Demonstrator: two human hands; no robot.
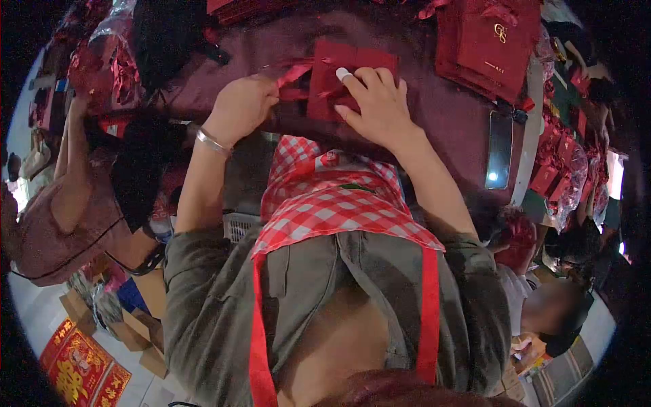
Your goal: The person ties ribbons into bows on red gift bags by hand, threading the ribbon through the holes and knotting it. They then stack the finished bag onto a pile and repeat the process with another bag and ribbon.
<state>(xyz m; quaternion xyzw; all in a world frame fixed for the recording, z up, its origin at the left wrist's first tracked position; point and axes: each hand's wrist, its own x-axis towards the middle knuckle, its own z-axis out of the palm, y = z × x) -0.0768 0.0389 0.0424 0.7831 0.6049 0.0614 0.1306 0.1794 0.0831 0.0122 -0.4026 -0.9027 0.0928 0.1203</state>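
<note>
A dark red card-like packet (327,91) lies on the maroon-covered table in front of me, with thin ribbon strips across it. My right hand (381,105) rests on its right part, fingers spread and pressing down; one fingertip wears a white cover. Left of the packet, my left hand (245,108) is closed around a shiny red ribbon (294,73) that runs to the packet's left edge. Its fingertips are partly turned out of sight. A silver bracelet (213,141) circles my left wrist.
Stacked red bags with gold lettering (498,51) lie at the back right. A phone (499,149) sits below them. Beside me on the left is another person (61,210); cardboard boxes (139,319) stand on the floor. More red goods in plastic (566,169) are at the right.
</note>
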